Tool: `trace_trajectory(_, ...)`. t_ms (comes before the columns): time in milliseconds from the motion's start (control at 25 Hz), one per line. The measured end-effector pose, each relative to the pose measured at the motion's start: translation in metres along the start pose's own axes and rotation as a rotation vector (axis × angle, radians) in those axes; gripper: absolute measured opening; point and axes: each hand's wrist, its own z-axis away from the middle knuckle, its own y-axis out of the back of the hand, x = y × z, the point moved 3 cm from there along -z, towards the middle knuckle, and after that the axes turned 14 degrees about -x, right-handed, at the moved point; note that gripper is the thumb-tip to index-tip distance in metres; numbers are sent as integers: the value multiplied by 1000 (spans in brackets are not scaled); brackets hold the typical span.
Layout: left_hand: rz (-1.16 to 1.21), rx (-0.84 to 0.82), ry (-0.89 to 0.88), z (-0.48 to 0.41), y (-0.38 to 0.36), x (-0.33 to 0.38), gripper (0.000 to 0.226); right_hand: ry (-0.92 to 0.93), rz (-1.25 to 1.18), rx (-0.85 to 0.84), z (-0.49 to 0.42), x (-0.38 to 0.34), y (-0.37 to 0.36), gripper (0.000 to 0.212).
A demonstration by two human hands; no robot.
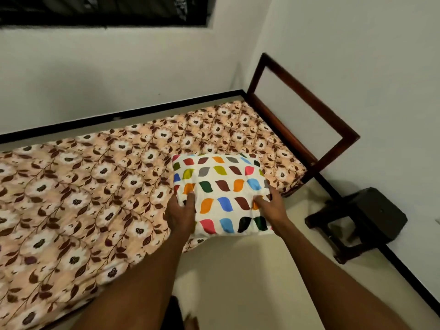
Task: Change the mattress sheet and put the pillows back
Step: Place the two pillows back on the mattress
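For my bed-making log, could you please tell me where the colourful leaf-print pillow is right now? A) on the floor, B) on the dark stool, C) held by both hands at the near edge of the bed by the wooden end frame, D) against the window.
C: both the left hand and right hand grip the pillow over the floral sheet.

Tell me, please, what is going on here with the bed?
A person is putting a pillow with a colourful leaf print onto the bed. Both hands grip it: the left hand at its left edge, the right hand near its right edge. The pillow lies at the near side of the mattress, close to the wooden headboard, with its near end overhanging the edge. The floral sheet is already spread over the mattress. A dark stool stands on the floor beside the bed.
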Motion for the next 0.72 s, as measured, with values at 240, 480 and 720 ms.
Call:
trace_trajectory(240, -60, -92, -37, -69, -159, 39, 69, -63, 7, 98, -104, 15, 135, 68)
trace_trajectory(480, -100, -130, 19, -175, -322, 56, 62, -155, 82, 88, -261, 29, 261, 69)
trace_trajectory(720, -242, -252, 63, -257, -445, 59, 61, -214, 81, 4, -391, 42, 363, 52)
